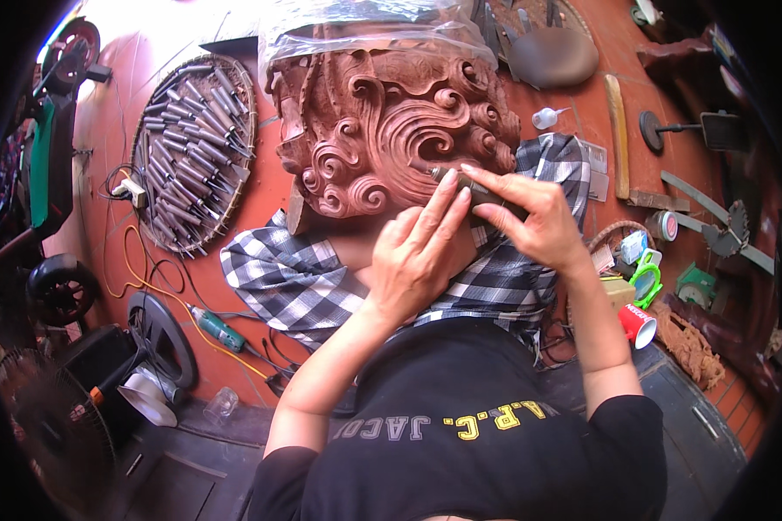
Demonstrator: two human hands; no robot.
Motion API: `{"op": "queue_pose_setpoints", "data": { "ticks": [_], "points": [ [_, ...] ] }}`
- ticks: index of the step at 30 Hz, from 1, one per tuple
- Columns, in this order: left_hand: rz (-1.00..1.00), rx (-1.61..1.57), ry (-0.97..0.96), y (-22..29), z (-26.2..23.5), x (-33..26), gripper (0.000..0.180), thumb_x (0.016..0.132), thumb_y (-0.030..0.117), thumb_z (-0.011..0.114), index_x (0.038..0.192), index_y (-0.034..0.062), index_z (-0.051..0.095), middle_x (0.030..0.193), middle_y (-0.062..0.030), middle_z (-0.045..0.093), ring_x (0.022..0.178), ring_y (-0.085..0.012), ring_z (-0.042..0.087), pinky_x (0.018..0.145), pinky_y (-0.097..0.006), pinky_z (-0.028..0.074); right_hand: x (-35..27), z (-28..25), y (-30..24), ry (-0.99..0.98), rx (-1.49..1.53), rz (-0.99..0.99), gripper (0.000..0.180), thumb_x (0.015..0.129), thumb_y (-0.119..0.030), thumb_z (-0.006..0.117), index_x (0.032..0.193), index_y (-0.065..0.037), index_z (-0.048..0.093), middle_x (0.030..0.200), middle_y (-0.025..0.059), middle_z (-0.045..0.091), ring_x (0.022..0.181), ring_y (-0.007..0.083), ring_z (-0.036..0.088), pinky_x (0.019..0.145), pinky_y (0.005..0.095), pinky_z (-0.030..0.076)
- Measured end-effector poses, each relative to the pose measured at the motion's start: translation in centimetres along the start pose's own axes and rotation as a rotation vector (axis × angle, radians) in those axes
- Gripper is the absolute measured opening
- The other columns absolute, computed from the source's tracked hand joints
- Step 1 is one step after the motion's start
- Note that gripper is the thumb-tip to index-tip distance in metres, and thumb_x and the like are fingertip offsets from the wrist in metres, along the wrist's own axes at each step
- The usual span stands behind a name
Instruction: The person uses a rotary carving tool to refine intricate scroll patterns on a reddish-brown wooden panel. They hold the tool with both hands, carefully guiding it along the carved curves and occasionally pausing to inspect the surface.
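A reddish-brown wood carving with deep swirls and curls stands in front of me, between my legs in checkered cloth. My right hand grips a dark cylindrical rotary tool, its fingers and thumb round the body. The tool's slim front end points left at the carving's lower middle. My left hand comes up from below, index and middle fingers stretched along the front of the tool and pressed on it. Its thumb is hidden. I cannot make out whether the tip touches the wood.
A round woven tray of wooden-handled chisels lies left. Clear plastic sheeting covers the carving's far side. A green power tool with cords rests at lower left, a fan beyond. To the right are a red cup and a small bottle.
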State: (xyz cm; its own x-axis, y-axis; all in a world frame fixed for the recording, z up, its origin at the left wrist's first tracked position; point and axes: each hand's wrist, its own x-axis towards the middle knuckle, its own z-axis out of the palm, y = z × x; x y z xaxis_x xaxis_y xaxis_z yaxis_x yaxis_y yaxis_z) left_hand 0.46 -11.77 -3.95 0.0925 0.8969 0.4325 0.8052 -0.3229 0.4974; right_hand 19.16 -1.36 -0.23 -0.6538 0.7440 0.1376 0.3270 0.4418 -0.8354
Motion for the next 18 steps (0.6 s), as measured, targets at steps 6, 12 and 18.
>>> {"op": "queue_pose_setpoints", "data": {
  "ticks": [6, 12, 18],
  "points": [
    [-0.180, -0.121, -0.056, 1.6, 0.3, 0.3, 0.069, 0.082, 0.003, 0.067, 0.149, 0.0034, 0.049, 0.158, -0.0150, 0.043, 0.103, -0.0296, 0.073, 0.080, -0.036, 0.059, 2.7, -1.9, 1.4, -0.192, -0.110, -0.066, 0.044, 0.088, -0.021, 0.076, 0.131, -0.013, 0.069, 0.091, 0.0157, 0.072, 0.077, 0.0320, 0.070, 0.069, 0.0381, 0.054],
    [-0.210, -0.127, -0.012, 1.3, 0.8, 0.9, 0.067, 0.083, 0.004, 0.066, 0.147, -0.0004, 0.049, 0.155, -0.0142, 0.047, 0.090, -0.0235, 0.072, 0.072, -0.033, 0.057, 4.0, -2.2, 1.8, -0.245, -0.148, -0.036, 0.044, 0.088, -0.022, 0.075, 0.131, -0.016, 0.069, 0.083, 0.0149, 0.069, 0.074, 0.0315, 0.068, 0.065, 0.0395, 0.053],
    [-0.263, -0.139, -0.074, 0.7, 0.5, 2.2, 0.069, 0.084, 0.003, 0.066, 0.150, 0.0039, 0.048, 0.156, -0.0135, 0.046, 0.099, -0.0273, 0.073, 0.078, -0.035, 0.059, 4.2, -1.6, 1.5, -0.142, -0.133, -0.031, 0.042, 0.089, -0.019, 0.074, 0.130, -0.011, 0.069, 0.096, 0.0173, 0.073, 0.084, 0.0330, 0.071, 0.073, 0.0378, 0.056]
  ]
}}
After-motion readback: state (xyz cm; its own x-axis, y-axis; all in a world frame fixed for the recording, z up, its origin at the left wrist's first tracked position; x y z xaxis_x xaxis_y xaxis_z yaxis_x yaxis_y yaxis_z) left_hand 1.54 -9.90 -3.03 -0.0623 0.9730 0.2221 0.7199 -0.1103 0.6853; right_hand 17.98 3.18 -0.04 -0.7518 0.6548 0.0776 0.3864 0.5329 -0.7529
